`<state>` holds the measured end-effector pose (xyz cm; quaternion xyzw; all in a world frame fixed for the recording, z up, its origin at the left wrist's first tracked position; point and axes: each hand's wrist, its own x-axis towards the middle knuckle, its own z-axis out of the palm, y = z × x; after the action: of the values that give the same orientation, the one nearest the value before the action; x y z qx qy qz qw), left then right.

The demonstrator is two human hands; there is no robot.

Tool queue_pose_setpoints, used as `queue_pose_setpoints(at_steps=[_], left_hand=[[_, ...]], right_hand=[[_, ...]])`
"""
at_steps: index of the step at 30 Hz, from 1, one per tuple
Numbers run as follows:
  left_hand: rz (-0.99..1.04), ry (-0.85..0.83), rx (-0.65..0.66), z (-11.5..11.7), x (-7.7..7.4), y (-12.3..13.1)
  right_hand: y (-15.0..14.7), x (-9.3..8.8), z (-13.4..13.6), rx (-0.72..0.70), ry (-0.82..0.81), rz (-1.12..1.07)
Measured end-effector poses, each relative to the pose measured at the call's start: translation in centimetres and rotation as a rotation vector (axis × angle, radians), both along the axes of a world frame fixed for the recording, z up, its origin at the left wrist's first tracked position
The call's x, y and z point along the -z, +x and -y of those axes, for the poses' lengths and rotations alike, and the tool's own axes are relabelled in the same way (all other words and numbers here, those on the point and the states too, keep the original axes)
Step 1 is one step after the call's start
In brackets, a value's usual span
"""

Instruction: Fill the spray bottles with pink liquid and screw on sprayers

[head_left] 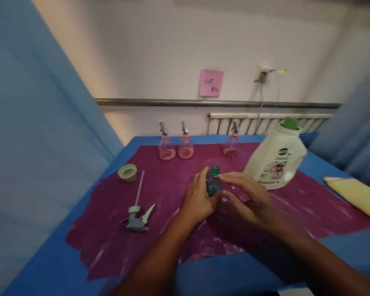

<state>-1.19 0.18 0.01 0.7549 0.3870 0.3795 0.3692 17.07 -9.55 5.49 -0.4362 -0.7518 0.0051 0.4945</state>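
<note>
A small clear bottle with a green open neck (214,181) stands at the middle of the purple mat (111,230). My left hand (197,201) is wrapped round its left side. My right hand (246,195) curls over its right side, fingers touching the bottle. A grey spray-trigger head with its long dip tube (137,213) lies on the mat to the left, apart from both hands. Near it sits a pale green cap (127,172).
A large white jug with a green cap (277,158) stands just right of my hands. Three pink spray bottles (167,144) (185,144) (232,142) line the mat's far edge. A yellow cloth (354,195) lies at the right. Blue curtains hang on both sides.
</note>
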Motion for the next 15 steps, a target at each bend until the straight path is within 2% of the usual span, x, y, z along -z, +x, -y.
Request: queue_pose_setpoints(at_steps=[4, 7, 9, 11, 13, 15], left_hand=[[-0.19, 0.023, -0.052, -0.8, -0.9, 0.6], [-0.171, -0.047, -0.085, -0.5, -1.8, 0.8], [-0.135, -0.087, -0.122, -0.2, -2.6, 0.7], [-0.092, -0.099, -0.157, 0.1, -3.2, 0.7], [-0.049, -0.105, -0.175, 0.2, -3.6, 0.5], [-0.019, -0.12, -0.179, 0.1, -3.6, 0.3]], right_hand=[[8.8, 1.4, 2.3, 0.458, 0.08, -0.218], [15.5, 2.3, 1.8, 0.73, 0.224, -0.54], [19.5, 3.2, 0.4, 0.787, 0.246, -0.695], [22.5, 4.4, -1.3, 0.768, 0.198, -0.806], [24.1, 5.7, -2.8, 0.7, 0.111, -0.885], [24.4, 6.8, -3.7, 0.661, -0.009, -0.915]])
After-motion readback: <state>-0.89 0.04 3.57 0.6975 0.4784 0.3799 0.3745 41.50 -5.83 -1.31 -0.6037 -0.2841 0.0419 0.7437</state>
